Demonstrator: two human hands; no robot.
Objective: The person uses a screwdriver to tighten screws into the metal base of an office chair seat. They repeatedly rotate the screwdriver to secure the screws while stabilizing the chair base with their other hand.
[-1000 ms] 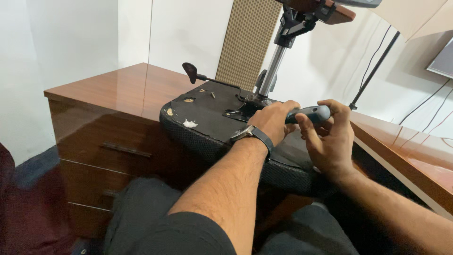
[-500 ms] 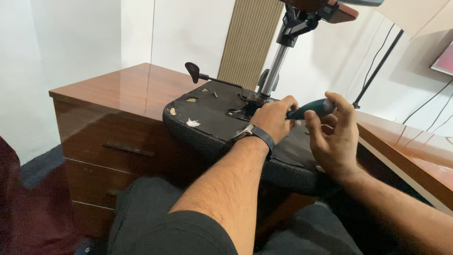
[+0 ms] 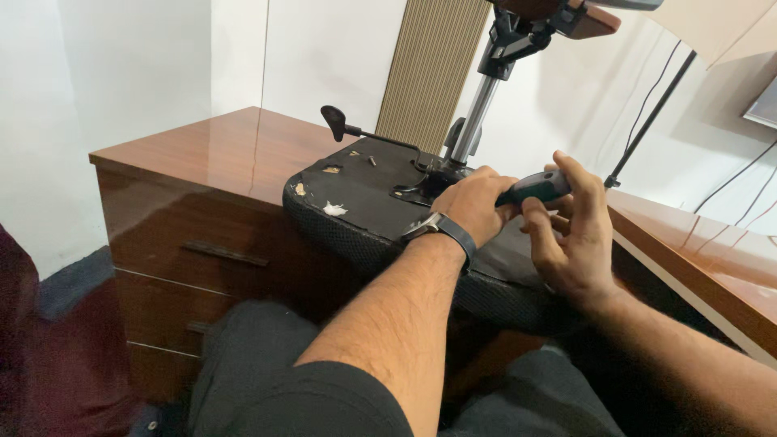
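Glossy reddish-brown wooden surface [image 3: 202, 150] carries an upturned black mesh-edged chair seat [image 3: 364, 202]; above it, right hand [image 3: 571, 235] fingers wrap a dark rounded tool handle [image 3: 534, 188], left hand [image 3: 473, 206] fingers pinching its front end.

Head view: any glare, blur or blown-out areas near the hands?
Head view: sharp overall, no motion blur on the left hand or right hand; soft glare streaks on the glossy brown wooden cabinet top; the white wall is bright, close to washed out; the black upturned chair seat underside is dark but its torn spots are readable; the dark tool handle is clear.
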